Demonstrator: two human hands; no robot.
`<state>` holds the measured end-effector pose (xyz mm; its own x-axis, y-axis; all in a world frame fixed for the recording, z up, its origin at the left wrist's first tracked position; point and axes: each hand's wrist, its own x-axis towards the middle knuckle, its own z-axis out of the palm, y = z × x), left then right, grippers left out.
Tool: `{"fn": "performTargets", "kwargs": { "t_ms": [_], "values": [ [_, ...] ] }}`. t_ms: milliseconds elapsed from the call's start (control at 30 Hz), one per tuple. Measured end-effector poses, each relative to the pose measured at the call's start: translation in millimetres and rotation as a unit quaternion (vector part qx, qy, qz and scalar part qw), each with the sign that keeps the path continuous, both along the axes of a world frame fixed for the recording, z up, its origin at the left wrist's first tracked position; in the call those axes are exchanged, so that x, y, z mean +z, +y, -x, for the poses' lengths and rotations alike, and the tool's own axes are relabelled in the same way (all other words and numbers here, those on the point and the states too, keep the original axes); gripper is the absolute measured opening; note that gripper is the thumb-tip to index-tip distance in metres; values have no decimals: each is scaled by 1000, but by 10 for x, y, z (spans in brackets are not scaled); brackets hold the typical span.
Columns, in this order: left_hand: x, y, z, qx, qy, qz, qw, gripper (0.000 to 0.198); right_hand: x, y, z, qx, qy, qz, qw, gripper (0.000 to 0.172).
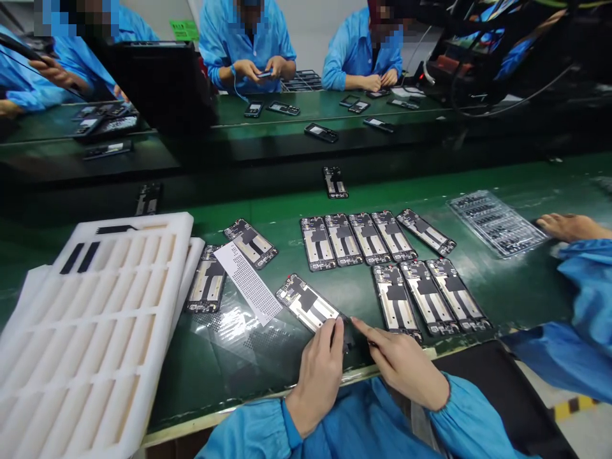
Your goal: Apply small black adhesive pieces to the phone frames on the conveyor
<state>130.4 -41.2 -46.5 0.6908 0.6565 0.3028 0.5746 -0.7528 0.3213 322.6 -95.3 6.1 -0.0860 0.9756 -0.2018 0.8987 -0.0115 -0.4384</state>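
Observation:
A dark phone mid-frame (306,303) with a silver plate lies tilted on the green belt, its lower end running under my left hand (318,376), which grips that end. My right hand (401,363) lies beside it, with the index finger reaching to the frame's dark lower corner. The hands hide that end of the frame. Several similar frames (342,239) lie in rows just beyond, and the nearest (396,299) is a short way from my right fingertips. A perforated white sheet (248,284) rests on clear plastic film (239,331) to my left.
A white foam tray (90,331) with slots fills the left foreground. A clear plastic tray (497,223) lies on the right, near a co-worker's hand (568,226). Beyond a dark divider, co-workers in blue sit at a second green bench (325,105) holding phones.

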Motion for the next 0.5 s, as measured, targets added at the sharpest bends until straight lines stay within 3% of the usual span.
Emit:
{"fn": "performTargets", "kwargs": {
  "t_ms": [133, 267, 367, 433, 500],
  "values": [
    [29, -8, -20, 10, 15, 1, 1000, 58, 3, 124, 82, 63, -91, 60, 992, 67],
    [122, 15, -24, 28, 40, 14, 999, 55, 58, 199, 154, 86, -178, 110, 974, 64],
    [156, 64, -35, 44, 112, 15, 993, 60, 193, 325, 155, 92, -188, 121, 970, 53],
    [172, 106, -39, 44, 158, 15, 986, 61, 282, 486, 128, 81, -162, 119, 976, 37],
    [218, 155, 6, 37, 155, 18, 987, 58, 314, 679, 107, 56, -137, 103, 984, 24]
  ]
}}
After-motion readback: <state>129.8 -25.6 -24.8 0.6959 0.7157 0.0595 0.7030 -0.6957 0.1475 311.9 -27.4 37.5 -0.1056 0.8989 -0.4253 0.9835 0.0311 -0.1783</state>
